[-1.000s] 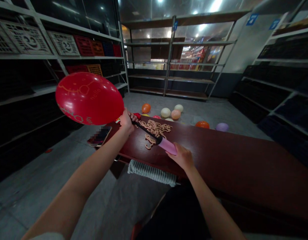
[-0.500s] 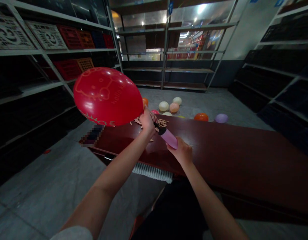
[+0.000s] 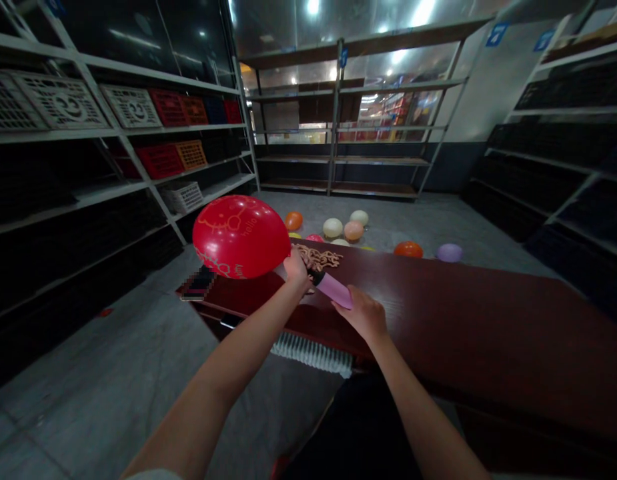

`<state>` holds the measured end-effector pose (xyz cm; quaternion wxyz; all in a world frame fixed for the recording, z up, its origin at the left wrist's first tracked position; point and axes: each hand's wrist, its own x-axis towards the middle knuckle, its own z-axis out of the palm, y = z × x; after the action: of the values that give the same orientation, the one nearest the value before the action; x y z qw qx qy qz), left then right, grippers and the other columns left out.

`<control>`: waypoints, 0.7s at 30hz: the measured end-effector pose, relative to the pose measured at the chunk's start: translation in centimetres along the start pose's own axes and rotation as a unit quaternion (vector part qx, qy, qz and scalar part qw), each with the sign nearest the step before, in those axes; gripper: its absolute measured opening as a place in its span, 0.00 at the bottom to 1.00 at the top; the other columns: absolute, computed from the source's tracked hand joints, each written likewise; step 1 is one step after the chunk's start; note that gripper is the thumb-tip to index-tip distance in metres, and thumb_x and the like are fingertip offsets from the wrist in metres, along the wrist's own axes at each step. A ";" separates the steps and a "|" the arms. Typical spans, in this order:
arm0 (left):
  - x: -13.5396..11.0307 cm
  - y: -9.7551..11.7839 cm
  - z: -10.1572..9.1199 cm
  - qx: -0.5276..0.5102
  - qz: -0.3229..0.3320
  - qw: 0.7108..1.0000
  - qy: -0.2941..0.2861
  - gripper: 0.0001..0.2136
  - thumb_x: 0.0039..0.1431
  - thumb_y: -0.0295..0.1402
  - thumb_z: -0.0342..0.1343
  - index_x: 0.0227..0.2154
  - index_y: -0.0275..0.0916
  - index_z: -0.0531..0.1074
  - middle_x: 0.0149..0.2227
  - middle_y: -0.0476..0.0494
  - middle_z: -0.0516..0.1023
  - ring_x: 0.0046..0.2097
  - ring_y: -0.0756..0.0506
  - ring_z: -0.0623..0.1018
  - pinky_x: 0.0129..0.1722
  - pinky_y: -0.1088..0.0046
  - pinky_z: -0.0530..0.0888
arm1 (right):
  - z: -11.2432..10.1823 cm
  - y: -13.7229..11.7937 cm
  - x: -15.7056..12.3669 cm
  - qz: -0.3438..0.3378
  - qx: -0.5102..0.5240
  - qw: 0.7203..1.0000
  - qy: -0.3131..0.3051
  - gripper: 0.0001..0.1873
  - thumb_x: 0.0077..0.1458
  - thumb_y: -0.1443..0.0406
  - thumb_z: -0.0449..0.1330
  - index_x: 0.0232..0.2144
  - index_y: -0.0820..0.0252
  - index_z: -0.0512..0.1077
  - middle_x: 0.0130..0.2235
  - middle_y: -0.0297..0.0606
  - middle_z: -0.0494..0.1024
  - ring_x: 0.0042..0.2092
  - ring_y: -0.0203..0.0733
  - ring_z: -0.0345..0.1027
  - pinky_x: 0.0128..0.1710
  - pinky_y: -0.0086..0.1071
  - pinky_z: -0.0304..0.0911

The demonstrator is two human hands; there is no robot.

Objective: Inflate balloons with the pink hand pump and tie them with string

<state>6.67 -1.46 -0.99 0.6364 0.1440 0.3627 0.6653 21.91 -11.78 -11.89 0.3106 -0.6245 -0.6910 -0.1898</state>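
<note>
A red balloon [image 3: 242, 237] with printed outlines and lettering is blown up and hangs over the left part of the table. My left hand [image 3: 297, 272] is closed at the balloon's neck, against the dark end of a hand pump; the neck itself is hidden by the fingers. The pink barrel of the balloon pump [image 3: 335, 291] slants down to the right. Around its lower end my right hand [image 3: 367, 312] is wrapped. Behind my left hand, a pile of tan, twisted uninflated balloons [image 3: 318, 258] lies on the tabletop.
The dark red table [image 3: 468, 313] carries a blurred, phone-like dark object [image 3: 198, 283] at its left corner. Loose balloons, among them orange [image 3: 408, 249] and purple [image 3: 449, 253] ones, lie on the floor beyond. Shelves with crates [image 3: 133, 105] line the left.
The red balloon has dropped lower and to the right, and looks smaller. Both hands keep their hold on balloon and pump. The camera view has tilted up slightly.
</note>
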 end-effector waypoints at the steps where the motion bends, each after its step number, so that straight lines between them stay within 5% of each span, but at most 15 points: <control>1: 0.0 0.4 -0.4 -0.001 0.005 1.000 0.006 0.23 0.69 0.42 0.55 0.22 0.42 0.52 0.15 0.58 0.53 0.14 0.54 0.56 0.16 0.76 0.55 | -0.1 -0.1 0.0 -0.007 -0.003 1.000 -0.002 0.18 0.61 0.52 0.61 0.44 0.59 0.76 0.35 0.39 0.83 0.33 0.43 0.77 0.30 0.32 0.55; 7: 0.8 4.6 -1.8 -0.014 0.047 0.999 0.009 0.22 0.74 0.36 0.44 0.21 0.42 0.52 0.14 0.57 0.52 0.14 0.54 0.56 0.15 0.76 0.56 | -0.8 -0.3 0.0 -0.038 0.003 0.999 -0.006 0.19 0.60 0.52 0.62 0.44 0.59 0.76 0.35 0.41 0.84 0.33 0.44 0.78 0.31 0.32 0.59; 14: 2.0 10.9 -3.4 -0.039 0.092 0.995 0.005 0.22 0.71 0.33 0.49 0.20 0.41 0.51 0.15 0.57 0.52 0.14 0.54 0.55 0.16 0.76 0.55 | -0.4 -0.1 -0.1 -0.051 0.018 0.998 -0.022 0.20 0.61 0.51 0.60 0.47 0.58 0.77 0.39 0.44 0.85 0.36 0.47 0.79 0.34 0.34 0.64; 21: 1.8 9.8 -3.2 -0.065 0.140 0.988 0.023 0.26 0.74 0.43 0.48 0.20 0.41 0.51 0.14 0.58 0.52 0.14 0.55 0.55 0.16 0.78 0.54 | -0.1 0.5 -0.5 -0.035 0.007 0.999 -0.011 0.21 0.61 0.51 0.61 0.48 0.59 0.77 0.40 0.42 0.85 0.36 0.46 0.80 0.33 0.33 0.63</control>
<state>-3.00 0.04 2.86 0.5369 0.1364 0.3097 0.7728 22.46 -12.10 -12.19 0.3002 -0.6000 -0.7171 -0.1890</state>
